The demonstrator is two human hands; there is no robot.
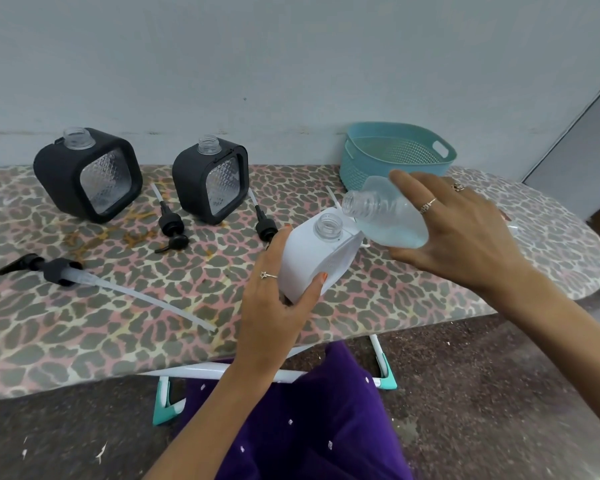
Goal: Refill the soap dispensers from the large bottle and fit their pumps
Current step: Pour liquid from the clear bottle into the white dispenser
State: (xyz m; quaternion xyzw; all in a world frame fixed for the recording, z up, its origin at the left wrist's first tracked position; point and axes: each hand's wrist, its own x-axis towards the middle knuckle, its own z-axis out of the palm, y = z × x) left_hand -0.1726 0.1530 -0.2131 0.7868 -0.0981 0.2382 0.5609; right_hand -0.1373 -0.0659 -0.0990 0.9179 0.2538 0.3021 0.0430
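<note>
Gripping the white dispenser [312,258] with my left hand [274,299], fingers and thumb wrapped round its lower body, I have it tipped a little toward the large bottle [388,220], its open neck facing up. My right hand [465,233] is clamped over the big clear bottle from above, fingers spread across its shoulder and thumb beneath, holding it laid nearly on its side. Its uncapped mouth sits just above and to the right of the white dispenser's neck, close but not quite over it. The pale blue soap lies pooled in the bottle's belly and has not reached the mouth; I see no stream, so I judge the pour into this dispenser is only about to start.

Further out on the leopard-print board [118,323], very little looks finished. Two black dispensers [87,174] [210,183] stand near the wall with bare open necks, no pumps on them; whether they hold any soap I cannot tell through their patterned windows. Two small black pumps [172,226] [265,228] lie loose beside them, and a longer pump [59,270] with a long tube lies at the left, probably the large bottle's own. A thin white tube pokes out behind the white dispenser, perhaps its pump. A teal basket [395,157] sits at the back right.

So, by my reckoning, the filling and all the pump fitting remain.
</note>
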